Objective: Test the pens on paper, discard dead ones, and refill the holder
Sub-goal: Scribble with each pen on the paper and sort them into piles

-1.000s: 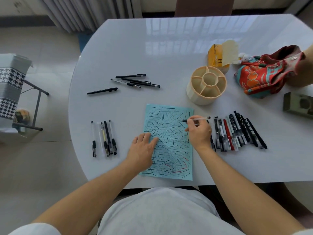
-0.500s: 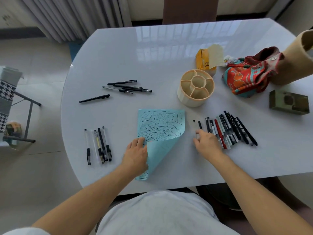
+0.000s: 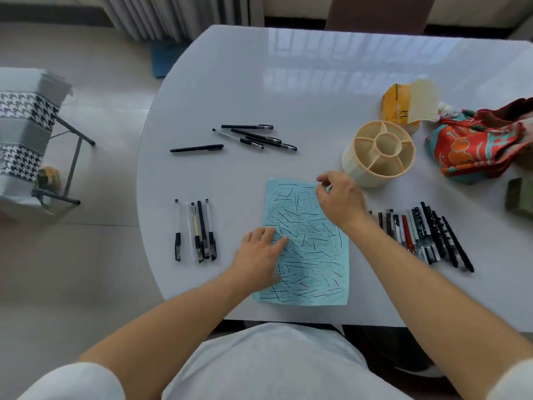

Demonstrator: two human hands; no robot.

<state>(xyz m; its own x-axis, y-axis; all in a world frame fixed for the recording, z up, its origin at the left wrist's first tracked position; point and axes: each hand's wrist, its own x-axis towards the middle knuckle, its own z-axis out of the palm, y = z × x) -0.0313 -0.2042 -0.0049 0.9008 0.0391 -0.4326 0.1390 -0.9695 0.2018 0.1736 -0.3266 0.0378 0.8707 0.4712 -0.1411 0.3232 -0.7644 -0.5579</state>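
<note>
Lying flat, blue paper (image 3: 311, 255) covered with pen strokes.

Scribbled blue paper (image 3: 310, 249) flat; cream holder (image 3: 377, 153) upright; pens (image 3: 424, 235) right.

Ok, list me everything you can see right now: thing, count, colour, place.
paper: one, light blue with pen strokes, flat at near edge of table
holder: one, cream, compartments hold nothing, beyond the paper
pens by holder side: a dense row, mostly black, one red, right of paper; count unclear
pens near left: about four, clear and black, left of paper
far pens: about four, black, a loose cluster
lone pen: one, black, left of that cluster
packet: one, yellow, behind holder
cloth: one, red patterned, right edge
stool: one, houndstooth cover, on floor
left hand: flat on paper
right hand: fingers curled at paper's far corner
</note>
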